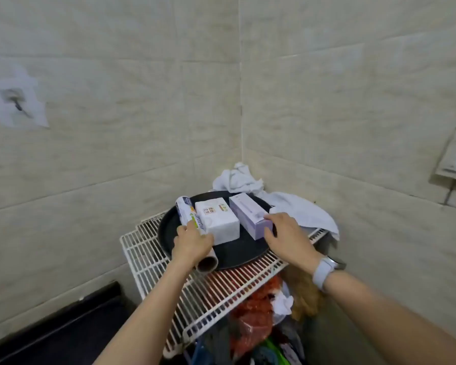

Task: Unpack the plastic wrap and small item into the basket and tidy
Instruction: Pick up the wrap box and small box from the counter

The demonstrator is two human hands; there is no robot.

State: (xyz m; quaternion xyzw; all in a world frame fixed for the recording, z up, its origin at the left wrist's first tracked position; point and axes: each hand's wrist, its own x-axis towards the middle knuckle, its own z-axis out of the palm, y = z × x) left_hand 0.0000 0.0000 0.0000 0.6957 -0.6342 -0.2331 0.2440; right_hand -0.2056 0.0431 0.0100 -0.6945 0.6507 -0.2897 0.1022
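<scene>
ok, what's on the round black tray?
On the round black tray: a plastic wrap roll, a white box and a lilac box. The hands cover the near ends of the roll and the lilac box.

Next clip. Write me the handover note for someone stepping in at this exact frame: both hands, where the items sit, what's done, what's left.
Left hand: grips the plastic wrap roll, lying on the left side of the round black tray, near end over the rim.
Right hand: fingers on the near end of the purple box, also on the tray.
White box: between them on the tray, untouched.
Tray sits on the white wire rack; white cloths behind.
Done: all three items lie side by side.
Left: probably release both and straighten.
</scene>
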